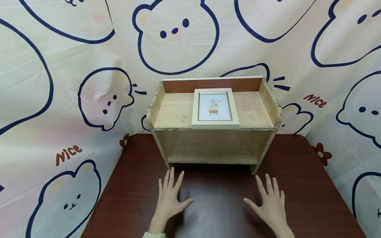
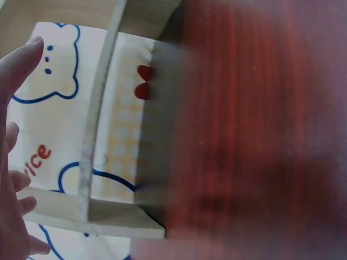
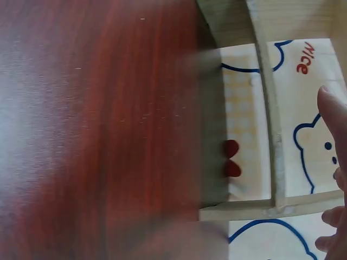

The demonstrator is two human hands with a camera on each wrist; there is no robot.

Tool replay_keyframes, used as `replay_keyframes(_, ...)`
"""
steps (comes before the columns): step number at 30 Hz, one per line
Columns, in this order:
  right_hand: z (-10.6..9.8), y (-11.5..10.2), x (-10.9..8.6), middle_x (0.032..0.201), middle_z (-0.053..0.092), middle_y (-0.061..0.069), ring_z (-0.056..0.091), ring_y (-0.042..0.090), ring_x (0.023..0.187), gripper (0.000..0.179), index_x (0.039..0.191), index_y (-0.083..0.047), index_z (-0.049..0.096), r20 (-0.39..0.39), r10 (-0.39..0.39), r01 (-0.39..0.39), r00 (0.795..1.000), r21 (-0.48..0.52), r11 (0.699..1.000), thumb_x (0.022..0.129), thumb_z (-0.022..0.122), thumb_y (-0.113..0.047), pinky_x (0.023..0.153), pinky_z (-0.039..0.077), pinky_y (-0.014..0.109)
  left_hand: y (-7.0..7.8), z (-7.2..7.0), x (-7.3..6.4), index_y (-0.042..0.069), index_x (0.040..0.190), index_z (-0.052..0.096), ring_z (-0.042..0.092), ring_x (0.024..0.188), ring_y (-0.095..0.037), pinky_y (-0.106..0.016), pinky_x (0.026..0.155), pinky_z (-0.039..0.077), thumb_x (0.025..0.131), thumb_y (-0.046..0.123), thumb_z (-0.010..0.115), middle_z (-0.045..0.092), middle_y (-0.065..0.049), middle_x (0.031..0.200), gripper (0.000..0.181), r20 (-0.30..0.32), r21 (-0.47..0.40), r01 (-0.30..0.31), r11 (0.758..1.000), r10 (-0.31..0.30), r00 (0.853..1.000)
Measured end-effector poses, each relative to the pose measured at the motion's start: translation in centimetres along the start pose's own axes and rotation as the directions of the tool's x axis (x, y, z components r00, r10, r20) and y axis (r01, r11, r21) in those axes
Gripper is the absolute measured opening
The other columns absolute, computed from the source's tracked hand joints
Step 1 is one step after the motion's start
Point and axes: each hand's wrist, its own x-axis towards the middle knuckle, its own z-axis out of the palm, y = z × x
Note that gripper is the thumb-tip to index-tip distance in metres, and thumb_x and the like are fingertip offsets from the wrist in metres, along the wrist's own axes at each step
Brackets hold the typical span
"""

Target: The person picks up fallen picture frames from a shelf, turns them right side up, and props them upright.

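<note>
A small two-tier wooden shelf (image 1: 175,110) stands on the dark table, its upper tier bounded by raised sides and a brown back strip. On that tier lies a cream picture frame (image 1: 215,124) with a drawing of a potted plant, tilted back and face up. My left hand (image 1: 170,200), fingers spread, is in front of the shelf's left leg. In front of the right leg is my right hand (image 1: 270,205), also with fingers spread. Neither holds anything. Both wrist views show the shelf's edge boards (image 2: 95,119) (image 3: 271,119) beyond the fingers.
The dark reddish-brown tabletop (image 1: 217,205) extends around the shelf and toward me. A pale cloth (image 1: 175,56) printed with blue-outlined bears hangs behind and along both sides of the table.
</note>
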Motion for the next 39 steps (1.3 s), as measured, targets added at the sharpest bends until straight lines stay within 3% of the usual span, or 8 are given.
replay_keyframes(7, -1.6, -0.8, 1.4, 0.142, 0.026, 0.024, 0.016, 0.041, 0.132, 0.096, 0.145, -0.020, 0.025, -0.052, -0.028, 0.031, 0.998, 0.069, 0.997, 0.067, 0.072, -0.051, 0.086, 0.024, 0.068, 0.5, -1.4, 1.2, 0.022, 0.146, 0.019, 0.019, 0.131, -0.041, -0.067, 0.094, 0.019, 0.071, 0.058, 0.066, 0.012, -0.018, 0.149, 0.095, -0.036, -0.076, -0.040, 0.996, 0.038, 0.999)
replay_keyframes(11, -2.7, -1.3, 2.3, 0.141, 0.028, 0.025, 0.022, 0.044, 0.129, 0.095, 0.143, -0.015, 0.030, -0.102, -0.050, 0.064, 0.994, 0.139, 0.988, 0.066, 0.075, -0.046, 0.085, 0.027, 0.066, 0.7, -2.2, 1.9, 0.019, 0.145, 0.023, 0.023, 0.129, -0.041, -0.067, 0.094, 0.021, 0.077, 0.060, 0.059, 0.019, -0.020, 0.147, 0.088, -0.070, -0.123, -0.077, 0.989, 0.069, 0.995)
replay_keyframes(18, -4.6, -2.1, 4.0, 0.142, 0.030, 0.021, 0.029, 0.045, 0.125, 0.090, 0.141, -0.010, 0.033, -0.147, -0.043, 0.076, 0.988, 0.228, 0.971, 0.067, 0.078, -0.036, 0.086, 0.030, 0.064, 1.2, -3.5, 3.5, 0.003, 0.138, 0.037, 0.036, 0.122, -0.042, -0.061, 0.092, 0.031, 0.084, 0.064, 0.039, 0.035, -0.026, 0.138, 0.081, -0.199, -0.184, -0.171, 0.968, 0.134, 0.971)
replay_keyframes(23, -5.5, -2.5, 5.0, 0.141, 0.032, 0.021, 0.030, 0.045, 0.124, 0.088, 0.139, -0.006, 0.036, -0.185, -0.056, 0.102, 0.981, 0.253, 0.962, 0.067, 0.078, -0.037, 0.088, 0.029, 0.063, 1.7, -4.5, 4.6, 0.002, 0.138, 0.036, 0.035, 0.123, -0.041, -0.058, 0.093, 0.033, 0.085, 0.062, 0.043, 0.037, -0.024, 0.137, 0.081, -0.245, -0.227, -0.213, 0.950, 0.156, 0.957)
replay_keyframes(30, -6.6, -3.1, 6.4, 0.139, 0.034, 0.021, 0.031, 0.043, 0.124, 0.087, 0.139, -0.006, 0.036, -0.217, -0.079, 0.136, 0.973, 0.262, 0.955, 0.069, 0.076, -0.038, 0.090, 0.029, 0.061, 2.2, -5.7, 6.3, -0.001, 0.137, 0.037, 0.036, 0.124, -0.039, -0.058, 0.091, 0.036, 0.085, 0.058, 0.048, 0.037, -0.024, 0.137, 0.080, -0.269, -0.322, -0.240, 0.916, 0.154, 0.951)
replay_keyframes(39, -8.2, -3.8, 9.1, 0.132, 0.043, 0.022, 0.038, 0.042, 0.118, 0.080, 0.136, -0.004, 0.041, -0.277, -0.131, 0.210, 0.952, 0.279, 0.937, 0.071, 0.076, -0.035, 0.088, 0.033, 0.060, 2.4, -7.3, 9.1, -0.004, 0.133, 0.041, 0.039, 0.123, -0.030, -0.050, 0.094, 0.037, 0.087, 0.050, 0.052, 0.043, -0.020, 0.134, 0.072, -0.358, -0.389, -0.296, 0.872, 0.153, 0.921)
